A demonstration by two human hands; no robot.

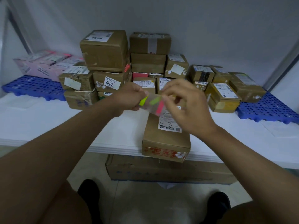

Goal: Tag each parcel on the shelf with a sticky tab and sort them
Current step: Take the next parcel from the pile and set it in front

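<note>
Now: left hand [131,99] holds clear sheet of sticky tabs [152,103] in a clenched grip at its left end; right hand [182,102] pinches at the sheet's right end, apparently peeling a tab, though blur hides the fingertips. Just below the grip lies the near parcel [166,136], marked "1-3", on the white shelf [48,120] edge. Advice: keep sheet taut, lift one tab by its free end, press it flat on the label. Count: three colour stacks visible (yellow, green, pink); roughly twenty parcels stacked beyond the grip; two blue pallets [32,88].
</note>
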